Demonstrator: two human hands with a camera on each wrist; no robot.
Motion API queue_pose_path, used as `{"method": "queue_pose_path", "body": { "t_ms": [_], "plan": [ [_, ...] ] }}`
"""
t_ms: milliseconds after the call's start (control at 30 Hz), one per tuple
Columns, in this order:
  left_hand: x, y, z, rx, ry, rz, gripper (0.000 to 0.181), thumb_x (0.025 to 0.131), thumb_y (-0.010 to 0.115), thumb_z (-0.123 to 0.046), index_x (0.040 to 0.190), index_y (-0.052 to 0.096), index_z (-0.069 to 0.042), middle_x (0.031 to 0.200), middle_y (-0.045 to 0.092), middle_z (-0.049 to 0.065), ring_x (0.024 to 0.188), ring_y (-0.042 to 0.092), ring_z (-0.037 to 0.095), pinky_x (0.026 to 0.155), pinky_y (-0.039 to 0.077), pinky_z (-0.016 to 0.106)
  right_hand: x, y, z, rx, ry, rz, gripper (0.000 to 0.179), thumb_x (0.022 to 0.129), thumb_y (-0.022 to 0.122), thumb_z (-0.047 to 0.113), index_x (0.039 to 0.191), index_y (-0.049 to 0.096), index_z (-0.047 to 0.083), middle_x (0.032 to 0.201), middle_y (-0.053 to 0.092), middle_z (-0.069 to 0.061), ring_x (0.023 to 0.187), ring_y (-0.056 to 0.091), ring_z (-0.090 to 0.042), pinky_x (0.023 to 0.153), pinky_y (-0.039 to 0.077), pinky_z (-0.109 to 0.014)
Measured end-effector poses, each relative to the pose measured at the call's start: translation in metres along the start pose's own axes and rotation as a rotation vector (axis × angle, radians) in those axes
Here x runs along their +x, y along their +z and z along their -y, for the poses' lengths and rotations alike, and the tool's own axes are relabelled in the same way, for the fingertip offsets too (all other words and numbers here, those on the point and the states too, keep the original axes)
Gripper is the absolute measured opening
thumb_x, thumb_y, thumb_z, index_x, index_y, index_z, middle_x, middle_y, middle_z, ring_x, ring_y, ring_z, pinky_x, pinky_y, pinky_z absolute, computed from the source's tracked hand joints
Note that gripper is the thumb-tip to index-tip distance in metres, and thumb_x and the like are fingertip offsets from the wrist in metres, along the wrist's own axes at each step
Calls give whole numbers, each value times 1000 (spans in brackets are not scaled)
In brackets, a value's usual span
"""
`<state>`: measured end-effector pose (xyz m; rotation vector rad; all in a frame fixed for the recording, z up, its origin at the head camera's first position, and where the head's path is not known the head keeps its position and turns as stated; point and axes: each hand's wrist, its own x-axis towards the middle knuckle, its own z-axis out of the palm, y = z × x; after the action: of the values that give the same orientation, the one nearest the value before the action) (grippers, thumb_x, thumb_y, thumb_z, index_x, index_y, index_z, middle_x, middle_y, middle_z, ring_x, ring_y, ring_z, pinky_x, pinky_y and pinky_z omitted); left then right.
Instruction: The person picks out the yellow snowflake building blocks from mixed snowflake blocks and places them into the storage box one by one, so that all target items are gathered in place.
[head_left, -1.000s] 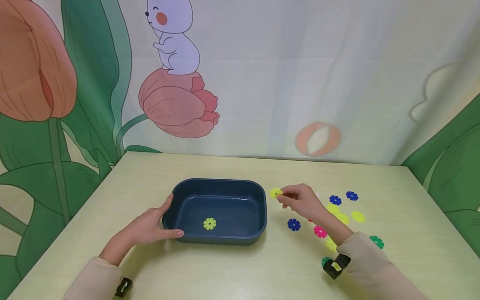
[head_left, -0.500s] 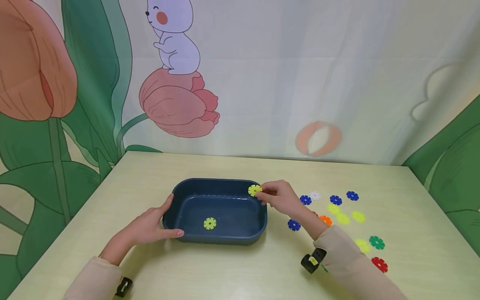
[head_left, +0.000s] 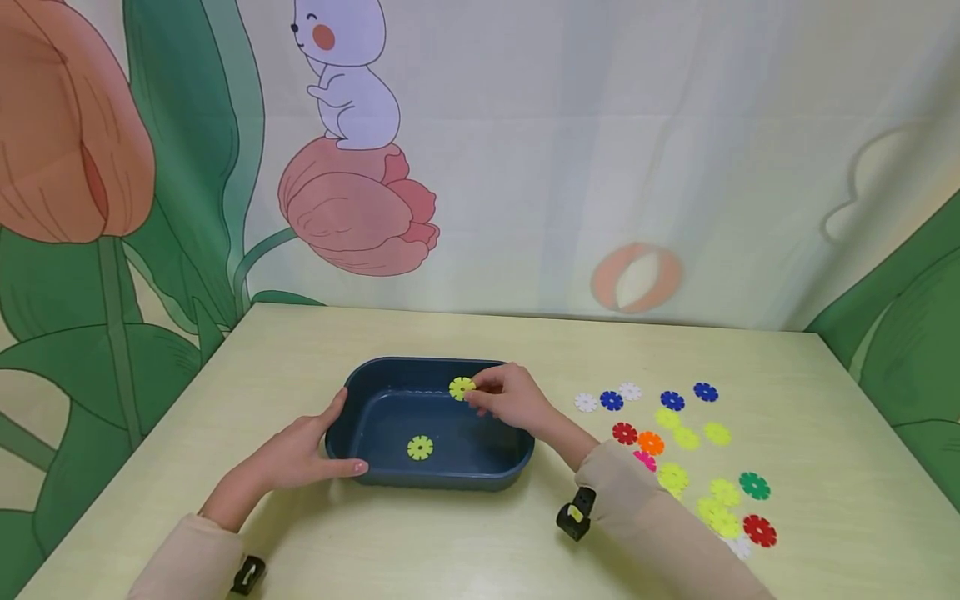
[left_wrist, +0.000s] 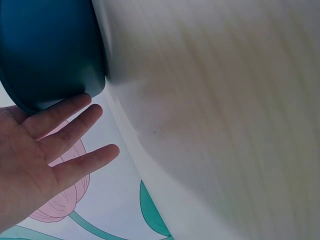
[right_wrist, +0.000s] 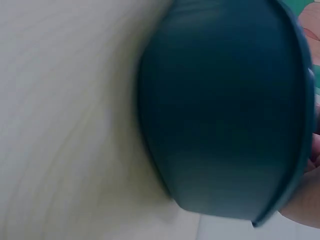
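A dark blue rectangular basin (head_left: 480,442) stands on the table with one yellow notched plastic disc (head_left: 420,447) lying on its floor. My left hand (head_left: 296,454) rests against the basin's left end, thumb over the near rim. In the left wrist view, the fingers of this left hand (left_wrist: 35,160) spread out straight beside the basin's outer wall (left_wrist: 55,50). Between thumb and fingertips, my right hand (head_left: 517,404) pinches another yellow notched disc (head_left: 459,388) above the basin's far right part. In the right wrist view, the basin's wall (right_wrist: 225,115) hides most of that hand (right_wrist: 305,200).
Right of the basin, several notched discs lie scattered on the table (head_left: 450,542), among them a blue disc (head_left: 672,401), a red disc (head_left: 760,531), a green disc (head_left: 754,486), an orange disc (head_left: 650,442) and a white disc (head_left: 586,402). A printed curtain (head_left: 525,167) hangs behind.
My right hand has moved left with the yellow disc, from beside the basin to above its inside. The left hand and basin have stayed in place.
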<state>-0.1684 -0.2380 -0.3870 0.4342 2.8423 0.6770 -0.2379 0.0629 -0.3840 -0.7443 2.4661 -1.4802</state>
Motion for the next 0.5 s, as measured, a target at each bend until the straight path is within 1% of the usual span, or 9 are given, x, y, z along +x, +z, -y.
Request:
{"method": "queue_pose_path", "body": {
  "t_ms": [200,300,333,433,500],
  "plan": [
    [0,0,1,-7,3,4,111,72,67,-57,143,10,6,124,48,29,106,52,32,81,43,45,9,14,-2,-23,17,36,13,87,62,11,86,69,0,74,64,-14,65,61,-28,52,46,-25],
    [0,0,1,-7,0,5,111,72,67,-57,143,10,6,124,48,29,105,52,31,80,43,44,12,21,-2,-42,43,63,12,87,62,11,84,69,1,73,64,-12,62,60,-23,52,46,-25],
    [0,0,1,-6,1,4,111,72,67,-57,143,10,6,127,46,29,107,52,33,81,43,45,13,23,-2,-53,51,74,12,87,62,11,84,69,1,72,64,-11,60,60,-20,52,46,-24],
    [0,0,1,-5,2,4,112,72,67,-58,143,9,6,128,44,30,109,51,34,82,42,46,16,29,-3,-81,92,114,12,86,63,10,81,69,1,69,64,-10,54,56,-13,52,47,-24],
    [0,0,1,-5,3,4,112,72,67,-58,143,9,6,128,45,30,109,50,35,82,42,46,18,33,-4,-108,123,145,11,85,63,8,80,70,1,65,62,-9,52,55,-11,52,47,-24]
  ]
}}
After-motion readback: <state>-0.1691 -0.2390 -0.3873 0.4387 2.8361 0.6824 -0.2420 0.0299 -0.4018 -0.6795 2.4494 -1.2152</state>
